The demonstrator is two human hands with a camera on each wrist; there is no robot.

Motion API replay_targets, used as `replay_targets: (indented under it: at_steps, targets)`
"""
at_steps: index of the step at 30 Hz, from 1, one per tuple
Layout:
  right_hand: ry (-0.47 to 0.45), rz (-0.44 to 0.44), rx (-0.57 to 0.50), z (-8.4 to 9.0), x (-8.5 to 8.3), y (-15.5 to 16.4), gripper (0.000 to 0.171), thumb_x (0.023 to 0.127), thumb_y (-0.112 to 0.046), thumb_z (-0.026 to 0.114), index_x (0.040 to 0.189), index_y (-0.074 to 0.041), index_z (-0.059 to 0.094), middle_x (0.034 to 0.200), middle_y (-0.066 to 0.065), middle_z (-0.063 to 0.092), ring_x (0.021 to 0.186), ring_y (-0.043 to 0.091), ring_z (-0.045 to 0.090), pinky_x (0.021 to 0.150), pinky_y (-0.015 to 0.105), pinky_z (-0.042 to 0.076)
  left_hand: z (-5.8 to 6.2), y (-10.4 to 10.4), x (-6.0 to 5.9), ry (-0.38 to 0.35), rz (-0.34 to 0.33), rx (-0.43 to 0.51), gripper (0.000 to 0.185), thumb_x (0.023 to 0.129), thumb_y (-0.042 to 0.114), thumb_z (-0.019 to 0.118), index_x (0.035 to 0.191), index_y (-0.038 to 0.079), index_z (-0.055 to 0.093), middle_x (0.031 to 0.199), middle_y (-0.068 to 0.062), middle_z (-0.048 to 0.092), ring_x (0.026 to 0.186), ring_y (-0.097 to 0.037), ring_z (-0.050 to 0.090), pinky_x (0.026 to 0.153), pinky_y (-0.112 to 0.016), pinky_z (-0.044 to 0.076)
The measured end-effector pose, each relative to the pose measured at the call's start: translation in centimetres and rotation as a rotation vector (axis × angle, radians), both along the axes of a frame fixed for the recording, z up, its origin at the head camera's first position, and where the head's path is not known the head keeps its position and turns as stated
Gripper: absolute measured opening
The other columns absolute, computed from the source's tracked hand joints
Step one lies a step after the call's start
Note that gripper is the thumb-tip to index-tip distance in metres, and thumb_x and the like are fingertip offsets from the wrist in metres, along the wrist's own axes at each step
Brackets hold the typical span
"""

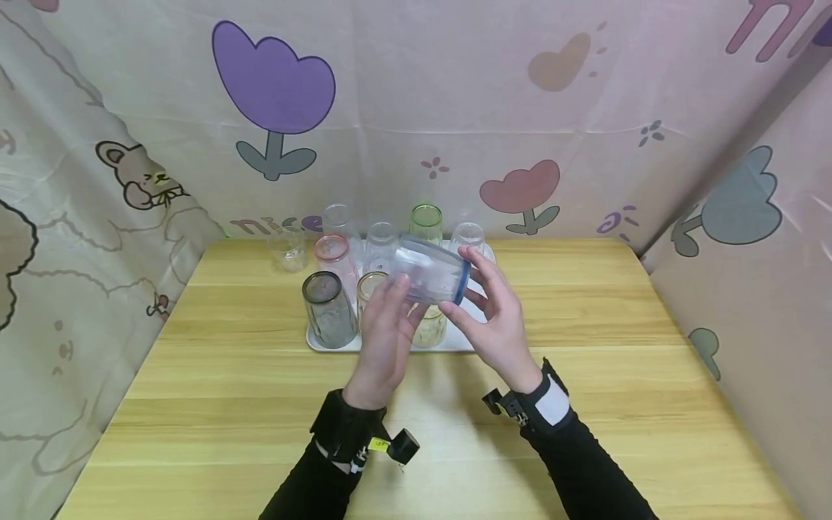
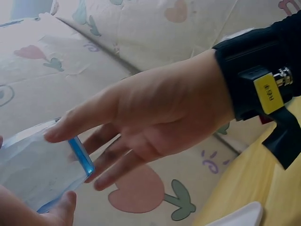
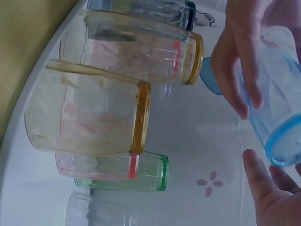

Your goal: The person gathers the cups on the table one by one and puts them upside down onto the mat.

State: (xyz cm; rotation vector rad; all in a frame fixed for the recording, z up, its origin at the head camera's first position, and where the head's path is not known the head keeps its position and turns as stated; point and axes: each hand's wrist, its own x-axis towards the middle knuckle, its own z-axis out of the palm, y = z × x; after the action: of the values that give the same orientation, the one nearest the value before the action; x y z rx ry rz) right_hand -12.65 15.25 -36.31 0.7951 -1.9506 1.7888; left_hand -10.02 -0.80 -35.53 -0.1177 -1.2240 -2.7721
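A clear blue-tinted drinking glass [image 1: 429, 271] is held tilted above the tray [image 1: 455, 347], its thick blue base toward the right. My left hand [image 1: 385, 339] holds the glass body from the left, partly covering its other end. My right hand [image 1: 497, 321] spans the blue base between thumb and fingers. In the left wrist view the right hand [image 2: 155, 108] has its thumb on the glass [image 2: 37, 165]. The right wrist view shows the left hand's fingers [image 3: 247, 61] along the side of the glass [image 3: 275, 99].
Several upside-down glasses crowd the white tray: a grey one [image 1: 330, 318], a pink one [image 1: 334, 256], a green one [image 1: 426, 217] and amber ones [image 3: 94, 113]. A clear glass [image 1: 289, 253] stands left of the tray on the wooden table [image 1: 214, 404]. Printed cloth [image 1: 403, 87] hangs behind.
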Motion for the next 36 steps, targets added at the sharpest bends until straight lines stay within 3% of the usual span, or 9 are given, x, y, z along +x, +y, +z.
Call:
replay_targets:
  at_steps: [6, 10, 16, 18, 22, 25, 28, 32, 36]
  targets:
    - [0.032, 0.023, -0.040, -0.1, 0.2, -0.2, 0.081, 0.078, 0.026, 0.074, 0.151, 0.004, 0.047, 0.150, 0.022, 0.049, 0.126, 0.027, 0.058, 0.102, 0.035, 0.055, -0.2, 0.4, 0.2, 0.002, -0.026, 0.002, 0.050, 0.102, 0.025, 0.059, 0.142, -0.003, 0.048, 0.132, -0.011, 0.058, 0.119, -0.018, 0.062, 0.101, -0.029, 0.055]
    - [0.038, 0.040, -0.056, -0.1, 0.2, -0.1, 0.078, 0.078, 0.025, 0.074, 0.149, 0.006, 0.047, 0.149, 0.021, 0.050, 0.124, 0.027, 0.059, 0.101, 0.035, 0.056, -0.4, 0.3, 0.2, 0.012, -0.030, 0.026, 0.053, 0.101, 0.029, 0.068, 0.140, -0.002, 0.049, 0.130, -0.010, 0.058, 0.117, -0.017, 0.063, 0.101, -0.029, 0.055]
    - [0.045, 0.051, -0.126, 0.0, 0.0, 0.3, 0.071, 0.085, 0.011, 0.078, 0.147, 0.010, 0.045, 0.148, 0.019, 0.053, 0.122, 0.026, 0.059, 0.099, 0.033, 0.057, -0.4, -0.4, 0.1, 0.009, -0.025, 0.022, 0.095, 0.086, 0.044, 0.085, 0.149, -0.009, 0.036, 0.141, -0.019, 0.051, 0.121, -0.019, 0.061, 0.107, -0.030, 0.051]
    - [0.050, 0.041, -0.142, 0.0, 0.0, 0.6, 0.070, 0.087, 0.004, 0.080, 0.147, 0.011, 0.044, 0.148, 0.018, 0.053, 0.123, 0.025, 0.059, 0.100, 0.032, 0.056, -0.3, -0.8, 0.1, -0.002, -0.005, 0.001, 0.097, 0.088, 0.042, 0.083, 0.151, -0.010, 0.030, 0.144, -0.022, 0.047, 0.123, -0.020, 0.060, 0.108, -0.031, 0.050]
    - [0.057, 0.007, -0.151, 0.1, -0.3, 1.1, 0.069, 0.088, 0.002, 0.080, 0.146, 0.013, 0.044, 0.147, 0.017, 0.054, 0.123, 0.025, 0.059, 0.101, 0.032, 0.056, 0.0, -2.0, 0.3, -0.007, 0.052, -0.055, 0.069, 0.098, 0.023, 0.069, 0.149, -0.008, 0.033, 0.140, -0.020, 0.047, 0.123, -0.023, 0.060, 0.107, -0.032, 0.051]
    - [0.055, -0.023, -0.144, 0.4, -0.6, 1.6, 0.068, 0.085, 0.011, 0.077, 0.145, 0.012, 0.046, 0.146, 0.019, 0.054, 0.123, 0.025, 0.058, 0.100, 0.033, 0.056, 0.2, -3.1, 0.5, 0.037, 0.115, -0.125, 0.047, 0.101, 0.010, 0.057, 0.142, -0.007, 0.044, 0.134, -0.015, 0.053, 0.119, -0.024, 0.061, 0.101, -0.032, 0.055]
    - [0.052, -0.064, -0.117, 0.6, -1.0, 2.1, 0.069, 0.083, 0.017, 0.075, 0.145, 0.010, 0.048, 0.146, 0.019, 0.055, 0.124, 0.026, 0.058, 0.099, 0.032, 0.056, 0.3, -4.5, 0.6, 0.100, 0.207, -0.214, 0.032, 0.101, 0.003, 0.056, 0.132, -0.005, 0.055, 0.127, -0.010, 0.059, 0.111, -0.019, 0.064, 0.089, -0.028, 0.057]
    - [0.059, -0.129, -0.068, 1.0, -1.5, 2.9, 0.071, 0.080, 0.020, 0.075, 0.145, 0.008, 0.050, 0.144, 0.021, 0.056, 0.122, 0.026, 0.058, 0.096, 0.028, 0.056, 0.3, -6.7, 0.3, 0.160, 0.359, -0.347, 0.023, 0.098, -0.005, 0.059, 0.120, -0.003, 0.063, 0.117, -0.006, 0.064, 0.097, -0.013, 0.064, 0.076, -0.022, 0.056]
    - [0.080, -0.197, -0.013, 1.5, -2.1, 3.8, 0.072, 0.077, 0.020, 0.079, 0.144, 0.008, 0.053, 0.141, 0.023, 0.058, 0.118, 0.023, 0.059, 0.094, 0.024, 0.056, 0.2, -9.4, 0.2, 0.145, 0.469, -0.444, 0.023, 0.096, -0.009, 0.059, 0.117, 0.000, 0.064, 0.115, -0.005, 0.065, 0.096, -0.011, 0.061, 0.073, -0.020, 0.053]
